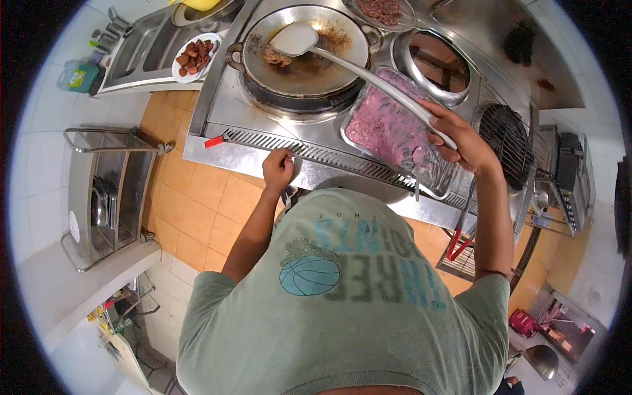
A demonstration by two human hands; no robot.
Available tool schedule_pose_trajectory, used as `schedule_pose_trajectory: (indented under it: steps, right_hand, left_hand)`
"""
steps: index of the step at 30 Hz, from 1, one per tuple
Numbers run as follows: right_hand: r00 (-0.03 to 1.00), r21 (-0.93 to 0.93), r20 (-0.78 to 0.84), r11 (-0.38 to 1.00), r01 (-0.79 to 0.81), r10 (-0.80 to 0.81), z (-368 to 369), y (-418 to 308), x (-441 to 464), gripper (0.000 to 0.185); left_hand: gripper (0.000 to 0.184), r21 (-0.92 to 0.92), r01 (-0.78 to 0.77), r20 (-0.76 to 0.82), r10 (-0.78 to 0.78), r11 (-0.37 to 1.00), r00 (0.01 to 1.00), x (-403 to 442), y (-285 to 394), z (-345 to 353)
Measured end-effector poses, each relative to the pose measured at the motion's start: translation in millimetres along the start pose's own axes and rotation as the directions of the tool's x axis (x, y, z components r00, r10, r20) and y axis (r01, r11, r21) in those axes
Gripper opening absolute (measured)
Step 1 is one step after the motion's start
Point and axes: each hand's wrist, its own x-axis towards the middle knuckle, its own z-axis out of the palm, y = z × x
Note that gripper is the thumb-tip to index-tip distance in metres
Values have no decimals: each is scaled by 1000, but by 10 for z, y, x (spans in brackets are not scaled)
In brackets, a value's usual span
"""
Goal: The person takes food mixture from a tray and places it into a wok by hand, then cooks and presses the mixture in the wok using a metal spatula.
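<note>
My right hand (461,135) is closed round the end of a long-handled ladle (368,78). The ladle's pale bowl lies inside a wide wok (260,39) on the burner. Beside that bowl, browned food (276,58) sits in a little dark oil. My left hand (278,168) rests with curled fingers at the front edge of the stove (224,176); whether it grips anything is hidden. Under the ladle handle stands a clear tray (431,187) of pink, raw-looking minced meat (385,125).
Right of the wok is a round metal pot (401,62) of brown liquid. Behind it is a bowl of dark red food (380,10). A plate of browned chunks (196,58) stands by the sink (138,49). Red-handled tongs (454,243) hang at the front right; a wire rack (510,141) lies further right.
</note>
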Motion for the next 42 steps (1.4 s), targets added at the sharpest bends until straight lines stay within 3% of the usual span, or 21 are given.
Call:
schedule_pose_trajectory:
  steps: [6, 10, 13, 16, 20, 26, 27, 32, 34, 35, 38, 42]
  right_hand:
    - [998, -31, -22, 998, 50, -50, -185, -52, -37, 48]
    - [996, -167, -92, 986, 4, -20, -403, -304, -196, 48]
    - [991, -244, -130, 967, -70, 39, -516, -546, -267, 49]
    - [995, -297, -75, 951, -86, 66, -577, -742, -296, 49]
    - [989, -423, -59, 894, -145, 133, -672, -964, -239, 53]
    - [976, -279, 57, 942, -187, 210, -1018, -858, 45, 52]
    - [961, -224, 123, 950, -218, 249, -1116, -754, 136, 53]
    - [969, -74, 103, 973, -219, 226, -1266, 94, 397, 57]
    - [971, -52, 129, 979, -196, 201, -1234, 287, 386, 58]
    - [962, 62, 188, 975, -211, 196, -1220, 382, 408, 58]
    - [985, 4, 125, 993, -119, 118, -855, 637, 469, 59]
    - [985, 211, 130, 968, -136, 110, -527, 922, 406, 58]
  left_hand:
    - [13, -33, 26, 0, -26, 999, 1000, -24, -5, -28]
    - [13, -22, -35, -33, 34, 999, 999, -37, -56, 0]
    - [12, -21, 39, 8, -39, 999, 999, -51, -45, -15]
    - [12, -41, 35, -8, -35, 999, 999, -51, -44, 1]
    - [12, -18, -85, -65, 83, 996, 994, -41, -103, 28]
    - [11, 6, -23, -41, 23, 1000, 999, -20, -13, 6]
    - [11, 7, -21, -45, 21, 1000, 999, -11, -2, 7]
    - [11, 14, -17, -53, 17, 1000, 998, 7, 31, 10]
    - [10, 28, 61, 2, -61, 998, 998, -1, 37, -24]
    - [11, 31, 43, 1, -43, 999, 999, 3, 32, -19]
    - [11, 9, -1, -39, 1, 1000, 999, 6, 38, 8]
    - [10, 27, 5, 0, -5, 1000, 1000, 17, 30, -2]
